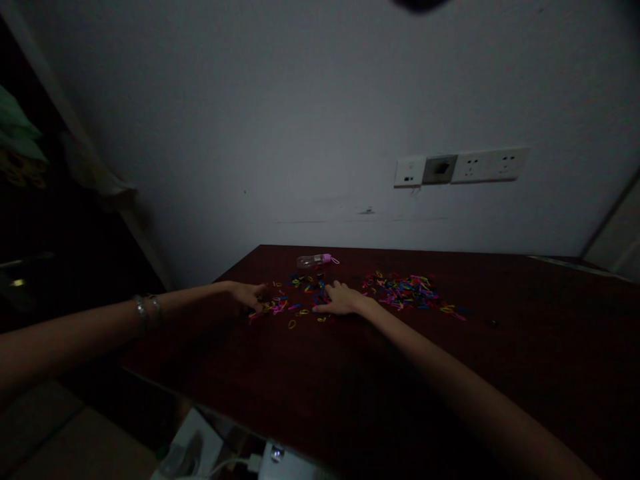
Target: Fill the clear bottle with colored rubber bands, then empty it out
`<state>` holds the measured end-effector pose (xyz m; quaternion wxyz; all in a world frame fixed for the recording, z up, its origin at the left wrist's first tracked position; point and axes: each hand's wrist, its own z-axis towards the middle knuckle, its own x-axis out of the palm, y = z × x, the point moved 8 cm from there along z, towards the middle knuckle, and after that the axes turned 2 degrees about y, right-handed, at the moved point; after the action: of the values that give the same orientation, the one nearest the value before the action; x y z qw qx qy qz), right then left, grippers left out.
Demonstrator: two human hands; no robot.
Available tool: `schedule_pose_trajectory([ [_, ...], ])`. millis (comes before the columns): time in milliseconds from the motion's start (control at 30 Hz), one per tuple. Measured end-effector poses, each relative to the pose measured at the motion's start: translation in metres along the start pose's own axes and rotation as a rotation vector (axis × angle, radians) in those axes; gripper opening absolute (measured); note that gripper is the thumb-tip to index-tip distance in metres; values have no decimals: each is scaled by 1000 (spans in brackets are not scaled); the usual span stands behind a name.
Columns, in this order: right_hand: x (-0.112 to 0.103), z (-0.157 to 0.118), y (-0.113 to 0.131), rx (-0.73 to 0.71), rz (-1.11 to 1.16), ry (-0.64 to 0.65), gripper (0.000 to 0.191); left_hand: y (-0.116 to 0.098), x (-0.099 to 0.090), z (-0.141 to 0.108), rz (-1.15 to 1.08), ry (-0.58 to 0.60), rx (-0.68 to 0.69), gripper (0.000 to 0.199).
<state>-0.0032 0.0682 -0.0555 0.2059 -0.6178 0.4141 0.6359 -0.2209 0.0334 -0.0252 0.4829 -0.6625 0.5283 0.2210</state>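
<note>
Small coloured rubber bands (277, 307) lie scattered on the dark red-brown table between my two hands. At their left edge rests my left hand (246, 297), its fingers apart and its fingertips by the yellow and pink bands. My right hand (343, 299) is laid palm down over the right side of this scatter, thumb and fingers spread, with blue bands by its fingertips. A thicker heap of mixed rubber bands (407, 291) sits to the right of my right hand. Behind the hands, a clear bottle with a pink cap (314, 261) lies on its side.
The table (300, 373) meets a pale wall with a row of sockets (483, 166). A small dark object (493, 323) lies right of the heap. Below the front edge are a white box-like item (193, 443) and a cable with a plug (254, 463).
</note>
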Motion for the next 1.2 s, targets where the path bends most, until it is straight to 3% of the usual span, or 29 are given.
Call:
schedule_pose_trajectory([
  [133,3,0,8,-32,6,76,77,9,18,0,-32,112,-113,73],
  [300,3,-1,18,-104,-10,91,44,1,27,17,-83,30,16,64],
  [400,4,-1,21,-123,-6,92,27,0,29,26,-97,-32,11,61],
  [667,-2,0,25,-85,-72,-44,17,-5,24,36,32,-150,-44,20],
  [800,-1,-2,18,-60,100,-13,16,-12,23,43,10,-167,-61,13],
  [867,-1,-4,10,-28,240,22,15,-25,21,48,-37,-181,-27,9],
  [967,-12,-7,-5,-9,370,-10,11,-63,15,57,-162,-200,75,6],
  [1067,-37,-14,-29,25,380,-86,10,-110,4,62,-281,-262,156,4],
  [1200,-85,-32,-69,71,265,-224,10,-177,-11,65,-405,-334,326,7],
])
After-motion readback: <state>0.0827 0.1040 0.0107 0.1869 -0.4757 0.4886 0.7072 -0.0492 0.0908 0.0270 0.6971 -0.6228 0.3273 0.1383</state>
